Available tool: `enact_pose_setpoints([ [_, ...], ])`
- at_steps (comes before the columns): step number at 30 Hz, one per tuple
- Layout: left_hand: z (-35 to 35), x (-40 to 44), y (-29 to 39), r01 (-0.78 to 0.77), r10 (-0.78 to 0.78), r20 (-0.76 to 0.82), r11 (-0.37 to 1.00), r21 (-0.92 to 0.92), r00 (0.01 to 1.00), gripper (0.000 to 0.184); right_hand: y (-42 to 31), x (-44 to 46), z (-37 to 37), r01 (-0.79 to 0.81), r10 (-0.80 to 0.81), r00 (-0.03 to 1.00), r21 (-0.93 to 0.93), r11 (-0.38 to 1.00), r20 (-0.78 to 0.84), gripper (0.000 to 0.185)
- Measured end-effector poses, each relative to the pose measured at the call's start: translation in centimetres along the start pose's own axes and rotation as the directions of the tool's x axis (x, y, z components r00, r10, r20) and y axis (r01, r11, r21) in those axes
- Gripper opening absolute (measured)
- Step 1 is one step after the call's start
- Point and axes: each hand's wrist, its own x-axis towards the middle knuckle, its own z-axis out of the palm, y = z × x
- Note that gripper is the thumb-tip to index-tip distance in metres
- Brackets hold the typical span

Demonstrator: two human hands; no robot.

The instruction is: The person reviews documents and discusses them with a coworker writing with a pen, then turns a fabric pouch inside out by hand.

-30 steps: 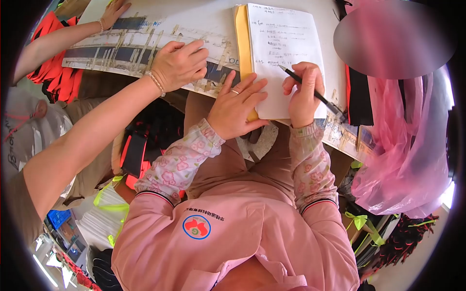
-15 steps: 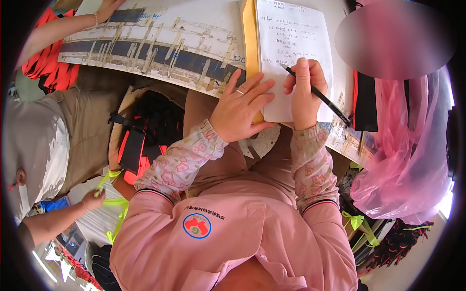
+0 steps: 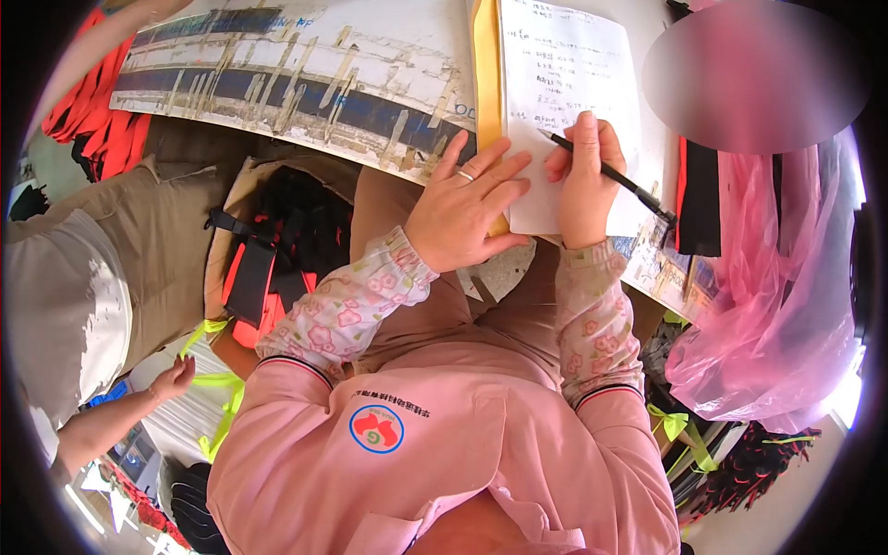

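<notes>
A black pen [image 3: 631, 187] is held in my right hand [image 3: 589, 185], its tip pointing up and left over the handwritten page. My left hand [image 3: 472, 203] lies with spread fingers across the lower left edge of the white paper [image 3: 578, 74], a ring on one finger. Under the paper, a yellow folder or pad [image 3: 488, 69] shows along the left side. Several lines of handwriting cover the upper part of the sheet; its lower part is blank. Both my forearms wear flowered sleeves.
The worn table edge [image 3: 277, 88] crosses the top. A pink plastic bag [image 3: 768, 305] hangs at right beside black and red straps [image 3: 698, 194]. A co-worker's hand [image 3: 174, 377] is at lower left. A box of black and red items [image 3: 277, 222] stands below the table.
The co-worker's hand near my left hand has withdrawn, and a hand now shows at lower left. The paper and both my hands appear slightly further right. The pen remains in my right hand.
</notes>
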Motion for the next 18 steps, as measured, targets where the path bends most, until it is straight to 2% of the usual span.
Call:
enact_pose_setpoints([
  [2,0.0,0.0,0.0,0.0,0.0,0.0,1.0,-0.003,1.0,0.056,-0.7,0.3,-0.5,-0.079,0.08,0.997,0.056,0.995,-0.014,0.038],
  [7,0.0,0.0,-0.1,0.001,-0.001,-0.01,1.0,-0.012,1.0,0.057,-1.5,0.6,-1.7,0.023,-0.024,0.999,-0.028,0.999,-0.049,0.039],
  [13,0.0,0.0,-0.1,0.0,0.0,-0.016,1.0,-0.011,1.0,0.057,-1.5,0.2,0.0,0.077,-0.076,0.997,-0.051,0.996,0.004,0.039],
  [16,-0.1,0.0,0.0,0.005,-0.005,-0.002,1.0,-0.004,1.0,0.057,0.5,0.4,0.1,0.123,-0.124,0.992,-0.152,0.981,0.002,0.039],
  [18,-0.1,0.0,-0.1,0.004,-0.004,-0.004,1.0,-0.008,1.0,0.057,0.9,0.4,0.3,0.124,-0.13,0.991,-0.121,0.985,-0.042,0.039],
])
